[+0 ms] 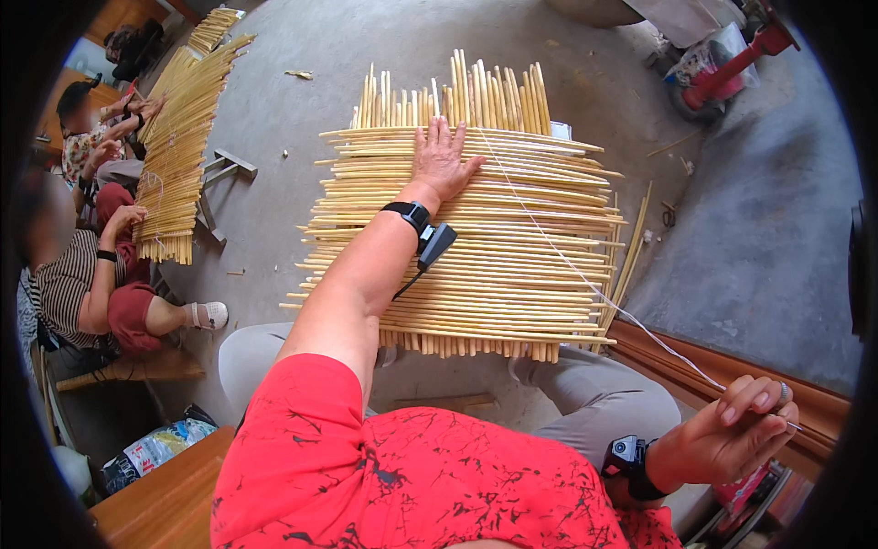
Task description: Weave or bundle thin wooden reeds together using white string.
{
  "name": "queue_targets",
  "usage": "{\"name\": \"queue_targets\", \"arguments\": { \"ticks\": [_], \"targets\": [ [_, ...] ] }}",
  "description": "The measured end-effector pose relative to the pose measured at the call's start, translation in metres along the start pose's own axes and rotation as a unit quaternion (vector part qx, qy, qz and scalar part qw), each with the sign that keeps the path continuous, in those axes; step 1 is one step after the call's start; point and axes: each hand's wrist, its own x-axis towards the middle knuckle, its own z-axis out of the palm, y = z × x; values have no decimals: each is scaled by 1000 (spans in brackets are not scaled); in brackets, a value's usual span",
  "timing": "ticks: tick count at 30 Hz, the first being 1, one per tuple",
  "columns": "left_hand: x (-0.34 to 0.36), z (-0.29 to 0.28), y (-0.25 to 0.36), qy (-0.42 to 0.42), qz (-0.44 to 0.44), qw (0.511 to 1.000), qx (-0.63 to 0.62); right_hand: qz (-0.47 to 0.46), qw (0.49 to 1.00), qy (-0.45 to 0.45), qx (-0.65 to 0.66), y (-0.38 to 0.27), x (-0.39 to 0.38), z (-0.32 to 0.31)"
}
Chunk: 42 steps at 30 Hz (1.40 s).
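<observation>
A mat of pale yellow straw-like stalks lies in front of me, its top layer running crosswise over a lower layer whose ends stick out at the far and near edges. My left hand rests flat on the far part of the top layer, fingers stretched out toward its far edge. Off to the right, my right hand is raised and closed on a thin metal needle. From this hand a white thread runs taut across the mat to its far edge, just right of my left fingers.
Two people sit at the left beside another stalk mat on a metal stand. Loose stalks lie right of my mat. A wooden edge runs at the lower right; a red metal stand is beyond.
</observation>
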Motion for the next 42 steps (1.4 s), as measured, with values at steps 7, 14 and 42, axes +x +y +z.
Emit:
{"name": "queue_targets", "arguments": {
  "ticks": [7,14,42],
  "targets": [
    [0,-4,-4,-2,-3,1000,-9,-7,1000,-3,-7,1,1,-2],
    [-1,-6,-2,-18,-14,1000,-19,-6,1000,-10,-14,6,-3,2],
    [-11,-6,-31,91,-57,994,21,-4,998,-40,-57,16,-5,3]
  ]
}}
